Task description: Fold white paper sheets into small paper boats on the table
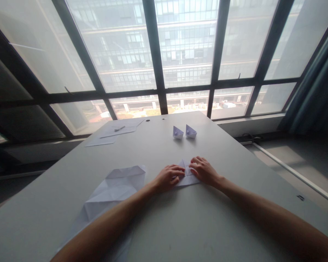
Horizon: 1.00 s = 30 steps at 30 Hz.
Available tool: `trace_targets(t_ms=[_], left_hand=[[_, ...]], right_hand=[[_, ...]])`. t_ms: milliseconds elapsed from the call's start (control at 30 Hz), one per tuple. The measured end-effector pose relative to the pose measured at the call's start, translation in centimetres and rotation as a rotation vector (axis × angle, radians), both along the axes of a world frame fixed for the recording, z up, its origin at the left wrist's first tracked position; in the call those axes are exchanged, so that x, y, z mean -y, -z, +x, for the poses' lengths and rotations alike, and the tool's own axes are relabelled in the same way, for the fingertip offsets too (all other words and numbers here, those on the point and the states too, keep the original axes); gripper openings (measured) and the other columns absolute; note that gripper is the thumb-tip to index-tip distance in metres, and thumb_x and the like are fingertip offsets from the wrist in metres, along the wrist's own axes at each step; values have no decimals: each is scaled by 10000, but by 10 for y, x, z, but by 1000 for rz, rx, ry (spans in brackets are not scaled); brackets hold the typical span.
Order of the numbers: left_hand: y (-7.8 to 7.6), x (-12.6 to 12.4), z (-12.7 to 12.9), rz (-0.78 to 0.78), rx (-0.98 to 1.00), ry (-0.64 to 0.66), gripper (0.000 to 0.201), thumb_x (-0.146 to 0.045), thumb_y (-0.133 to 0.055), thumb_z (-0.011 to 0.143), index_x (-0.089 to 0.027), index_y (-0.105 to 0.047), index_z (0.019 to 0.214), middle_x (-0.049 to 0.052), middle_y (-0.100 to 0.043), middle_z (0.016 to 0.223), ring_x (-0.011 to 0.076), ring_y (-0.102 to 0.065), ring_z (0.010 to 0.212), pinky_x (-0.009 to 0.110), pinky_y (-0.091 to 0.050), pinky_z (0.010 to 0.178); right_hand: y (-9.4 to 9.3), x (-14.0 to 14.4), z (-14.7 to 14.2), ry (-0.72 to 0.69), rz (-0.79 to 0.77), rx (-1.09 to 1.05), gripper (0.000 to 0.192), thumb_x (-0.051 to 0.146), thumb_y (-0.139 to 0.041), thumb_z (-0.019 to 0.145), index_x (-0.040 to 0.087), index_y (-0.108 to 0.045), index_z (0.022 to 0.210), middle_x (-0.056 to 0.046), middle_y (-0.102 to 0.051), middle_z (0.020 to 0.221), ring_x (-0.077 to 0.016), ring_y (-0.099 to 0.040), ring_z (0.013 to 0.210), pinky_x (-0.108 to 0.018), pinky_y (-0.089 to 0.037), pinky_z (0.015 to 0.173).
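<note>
Both forearms reached in over the grey tabletop (207, 225). The left hand (168, 177) and right hand (203, 170) lay side by side, fingers curled down and pressing flat on a small folded paper (186, 178) between them, neither hand closed around it. To the left, a large creased sheet (114, 189) lay partly unfolded. Farther off stood two little paper boats (184, 132), just beside each other. Near the window, loose sheets (117, 133) carried a pen (119, 128).
</note>
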<state>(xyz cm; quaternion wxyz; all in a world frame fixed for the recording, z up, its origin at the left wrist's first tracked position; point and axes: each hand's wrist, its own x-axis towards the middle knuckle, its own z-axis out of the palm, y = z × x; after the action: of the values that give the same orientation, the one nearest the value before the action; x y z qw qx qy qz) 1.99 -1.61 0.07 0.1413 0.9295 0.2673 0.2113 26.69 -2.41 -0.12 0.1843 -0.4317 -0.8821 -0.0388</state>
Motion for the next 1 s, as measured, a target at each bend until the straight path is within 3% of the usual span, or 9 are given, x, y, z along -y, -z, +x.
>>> trace_targets(t_ms=[100, 233, 467, 567, 733, 833, 1000], left_hand=[[8, -6, -1, -16, 88, 40, 415, -30, -518, 798, -238, -736, 1083, 30, -702, 1204, 211, -603, 1137, 371, -448, 1036], [18, -12, -3, -41, 215, 18, 429, 27, -448, 827, -213, -752, 1011, 47, -732, 1105, 180, -650, 1038, 328, -499, 960], [14, -8, -1, -139, 299, -34, 232, -86, -572, 861, -174, -765, 953, 90, -736, 1008, 185, -677, 881, 283, -536, 789], [9, -5, -1, -197, 344, -47, 244, -65, -550, 852, -162, -762, 924, 90, -743, 970, 185, -685, 854, 281, -533, 772], [9, -4, -2, -160, 334, 9, 288, -13, -516, 805, -162, -753, 871, 72, -748, 900, 181, -692, 823, 295, -533, 781], [12, -6, -2, -70, 342, -21, 305, -10, -500, 820, -174, -749, 886, 68, -746, 932, 180, -696, 866, 313, -544, 825], [18, -12, -2, 77, 209, -124, 327, -106, -574, 875, -196, -709, 1159, 98, -676, 1255, 253, -591, 1224, 442, -467, 1056]], right_hand=[[0, 1, -1, -15, -36, 35, 230, 185, -504, 975, 191, -710, 874, -73, -663, 955, -196, -585, 894, -319, -433, 844], [-2, 9, -4, -7, -62, 37, 235, 229, -501, 988, 183, -699, 870, -69, -651, 952, -176, -590, 827, -286, -430, 770], [-10, 28, -16, -15, -48, 15, 309, 403, -469, 1005, 191, -677, 1092, -111, -651, 983, -242, -572, 953, -348, -442, 834], [-10, 30, -17, -24, -51, 12, 318, 409, -463, 1006, 195, -660, 1136, -124, -656, 1028, -259, -572, 992, -380, -448, 862], [-5, 29, -18, -85, -47, -7, 280, 367, -481, 1001, 192, -662, 1124, -137, -645, 1134, -279, -579, 1101, -423, -450, 947], [0, 25, -17, -140, -54, -53, 262, 339, -493, 997, 194, -670, 1126, -143, -642, 1191, -283, -577, 1162, -438, -448, 994], [10, 14, -11, -239, -82, -183, 234, 306, -545, 974, 233, -685, 1146, -123, -639, 1264, -271, -556, 1238, -447, -438, 1051]])
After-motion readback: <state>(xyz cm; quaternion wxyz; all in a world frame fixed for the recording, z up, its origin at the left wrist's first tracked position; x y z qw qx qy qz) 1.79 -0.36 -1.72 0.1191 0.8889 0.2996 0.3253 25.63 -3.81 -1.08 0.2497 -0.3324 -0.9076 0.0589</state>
